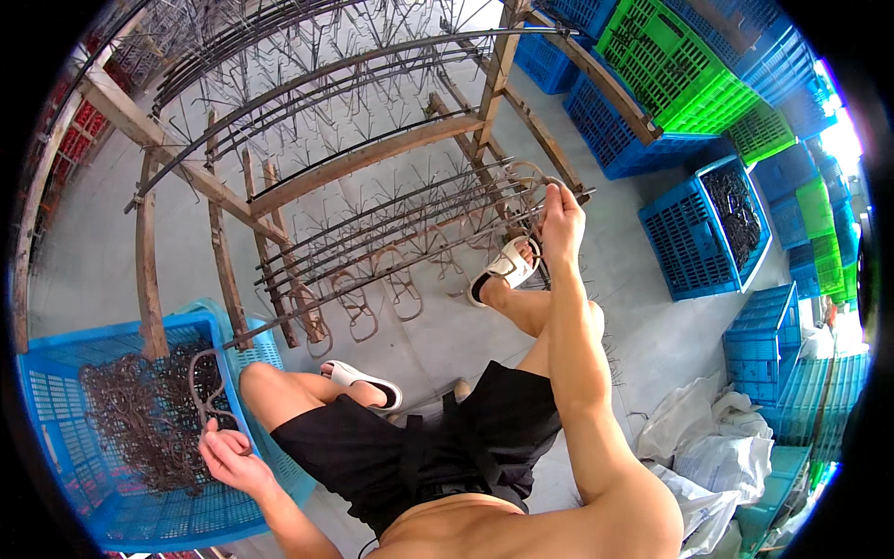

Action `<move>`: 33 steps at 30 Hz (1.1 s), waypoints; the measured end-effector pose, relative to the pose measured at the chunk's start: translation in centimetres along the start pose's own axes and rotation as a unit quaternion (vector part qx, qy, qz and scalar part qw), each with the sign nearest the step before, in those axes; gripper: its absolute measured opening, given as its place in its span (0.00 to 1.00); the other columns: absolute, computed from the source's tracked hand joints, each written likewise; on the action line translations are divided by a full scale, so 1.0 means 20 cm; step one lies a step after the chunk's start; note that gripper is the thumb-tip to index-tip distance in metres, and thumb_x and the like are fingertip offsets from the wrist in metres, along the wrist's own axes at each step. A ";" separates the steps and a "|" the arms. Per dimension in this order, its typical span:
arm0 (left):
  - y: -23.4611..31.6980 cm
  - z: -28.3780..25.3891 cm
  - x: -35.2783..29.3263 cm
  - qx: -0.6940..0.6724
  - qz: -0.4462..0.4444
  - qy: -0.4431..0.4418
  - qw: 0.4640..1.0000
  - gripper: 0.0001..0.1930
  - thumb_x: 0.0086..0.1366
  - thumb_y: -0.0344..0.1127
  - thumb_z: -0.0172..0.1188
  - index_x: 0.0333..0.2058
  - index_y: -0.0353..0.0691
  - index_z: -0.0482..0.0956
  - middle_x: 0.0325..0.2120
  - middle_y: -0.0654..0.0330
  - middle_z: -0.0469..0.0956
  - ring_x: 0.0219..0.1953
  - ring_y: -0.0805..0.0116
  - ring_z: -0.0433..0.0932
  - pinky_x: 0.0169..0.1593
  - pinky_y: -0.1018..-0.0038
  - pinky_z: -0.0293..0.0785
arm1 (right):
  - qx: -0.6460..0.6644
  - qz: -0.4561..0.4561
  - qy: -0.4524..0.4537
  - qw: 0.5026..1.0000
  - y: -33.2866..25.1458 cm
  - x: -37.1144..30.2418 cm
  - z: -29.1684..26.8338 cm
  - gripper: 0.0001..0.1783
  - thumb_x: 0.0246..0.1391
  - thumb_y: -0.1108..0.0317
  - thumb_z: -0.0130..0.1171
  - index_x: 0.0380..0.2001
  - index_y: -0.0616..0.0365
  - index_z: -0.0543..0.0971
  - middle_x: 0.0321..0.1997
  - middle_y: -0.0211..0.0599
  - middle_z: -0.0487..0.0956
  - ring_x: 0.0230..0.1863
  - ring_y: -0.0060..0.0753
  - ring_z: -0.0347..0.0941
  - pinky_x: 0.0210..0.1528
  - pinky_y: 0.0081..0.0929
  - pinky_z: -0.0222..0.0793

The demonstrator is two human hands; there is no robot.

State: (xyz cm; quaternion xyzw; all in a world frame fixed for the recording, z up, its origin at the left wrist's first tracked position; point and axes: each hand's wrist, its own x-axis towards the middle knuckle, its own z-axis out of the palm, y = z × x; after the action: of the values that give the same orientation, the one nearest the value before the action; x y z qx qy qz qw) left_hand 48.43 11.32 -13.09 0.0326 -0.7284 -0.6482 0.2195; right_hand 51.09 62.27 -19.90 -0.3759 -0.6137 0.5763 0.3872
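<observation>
My left hand [231,458] pinches the lower end of a looped greyish-brown frame [198,384], shaped like a pair of glasses. It is above the left blue crate [177,529], which holds a tangled heap of dark looped pieces [149,419]. My right hand [562,224] is closed at the right end of the rack's front rod, where another brown looped frame [529,166] meets its fingertips. Whether those fingers also grip the rod is hidden. Between my hands, several similar looped frames [403,287] hang from the front rod [372,279].
A wooden rack [363,160] stands ahead, its rods full of thin upright wire hooks [372,84]. To the right are a blue crate of dark pieces [684,233], stacked green crates [670,70] and white plastic bags [726,466]. My sandalled feet [368,382] rest on the grey floor.
</observation>
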 end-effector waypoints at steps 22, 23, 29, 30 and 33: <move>0.09 0.41 -0.27 -0.190 -0.142 -0.438 0.867 0.13 0.64 0.33 0.52 0.39 0.26 0.75 0.22 0.59 0.76 0.20 0.80 0.67 0.25 0.84 0.64 | 0.160 0.097 0.001 0.982 -0.05 -0.02 -0.10 0.08 0.59 0.69 0.47 0.31 0.62 0.73 0.24 0.32 0.73 0.20 0.22 0.68 0.17 0.17 0.65; 0.09 0.41 -0.27 -0.193 -0.151 -0.435 0.867 0.13 0.64 0.33 0.52 0.38 0.26 0.75 0.21 0.59 0.75 0.20 0.80 0.67 0.25 0.84 0.64 | 0.184 0.112 0.014 0.976 -0.05 -0.04 -0.10 0.08 0.59 0.69 0.48 0.31 0.62 0.73 0.24 0.32 0.72 0.19 0.22 0.68 0.17 0.17 0.65; 0.11 0.46 -0.26 -0.205 -0.191 -0.472 0.836 0.11 0.64 0.31 0.52 0.37 0.27 0.76 0.18 0.65 0.71 0.19 0.81 0.65 0.25 0.85 0.62 | -0.277 -0.221 0.078 0.932 -0.14 -0.45 0.01 0.19 0.50 0.67 0.58 0.44 0.63 0.70 0.45 0.49 0.68 0.52 0.47 0.60 0.53 0.41 0.55; 0.10 0.47 -0.25 -0.192 -0.193 -0.504 0.819 0.11 0.63 0.31 0.52 0.37 0.27 0.76 0.18 0.65 0.71 0.19 0.82 0.65 0.24 0.85 0.62 | -0.280 -0.266 -0.057 0.921 -0.23 -0.57 0.04 0.19 0.50 0.67 0.59 0.44 0.64 0.71 0.45 0.47 0.68 0.50 0.44 0.62 0.51 0.37 0.58; 0.10 0.53 -0.25 -0.214 -0.224 -0.544 0.780 0.09 0.62 0.30 0.55 0.33 0.28 0.77 0.19 0.65 0.72 0.18 0.82 0.64 0.23 0.85 0.61 | -0.040 -0.205 -0.560 0.802 -0.34 -0.78 0.06 0.15 0.49 0.69 0.60 0.40 0.63 0.74 0.36 0.41 0.74 0.40 0.38 0.69 0.42 0.29 0.65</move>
State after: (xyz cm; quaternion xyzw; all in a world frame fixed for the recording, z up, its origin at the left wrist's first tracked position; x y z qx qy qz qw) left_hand 49.50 23.11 -13.18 -0.2111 -0.5415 -0.7285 -0.3627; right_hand 56.43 47.37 -13.74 0.1318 -0.8088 0.5688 0.0696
